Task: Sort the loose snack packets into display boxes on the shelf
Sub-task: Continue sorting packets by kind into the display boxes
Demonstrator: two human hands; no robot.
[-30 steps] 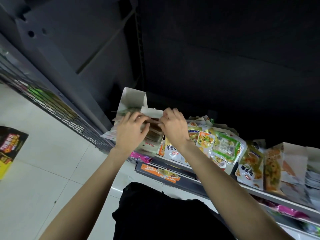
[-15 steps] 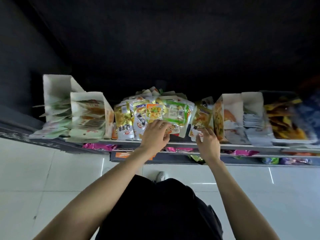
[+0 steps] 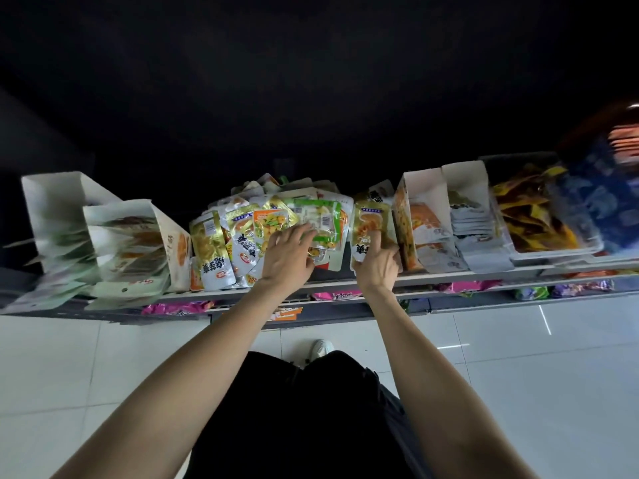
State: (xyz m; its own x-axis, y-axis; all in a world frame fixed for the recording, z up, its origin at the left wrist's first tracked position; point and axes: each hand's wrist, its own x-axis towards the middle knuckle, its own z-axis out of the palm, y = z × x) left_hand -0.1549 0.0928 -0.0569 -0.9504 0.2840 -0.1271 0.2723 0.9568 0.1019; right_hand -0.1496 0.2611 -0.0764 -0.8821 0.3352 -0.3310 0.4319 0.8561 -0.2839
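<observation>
A heap of loose snack packets (image 3: pixel 242 233) lies on the shelf (image 3: pixel 449 272) between white display boxes. My left hand (image 3: pixel 287 257) reaches into the heap, its spread fingers resting on a green-and-white packet (image 3: pixel 323 216). Just to the right, my right hand (image 3: pixel 378 266) holds the lower part of a gold packet (image 3: pixel 366 219) that stands upright, index finger up its face and thumb at its right edge. Two filled display boxes (image 3: pixel 152 216) stand left of the heap. Two more display boxes (image 3: pixel 420 188) stand to its right.
A grey tray (image 3: pixel 553 252) of yellow and dark packets sits at the shelf's far right beside blue packs (image 3: pixel 594 198). A lower shelf (image 3: pixel 345 307) carries pink packets. White floor tiles, my dark trousers and one shoe (image 3: pixel 320 349) are below.
Both hands left the left-hand display box and moved right to the loose heap. In the last half second the left hand slid up onto the green packet and the right took the gold one.
</observation>
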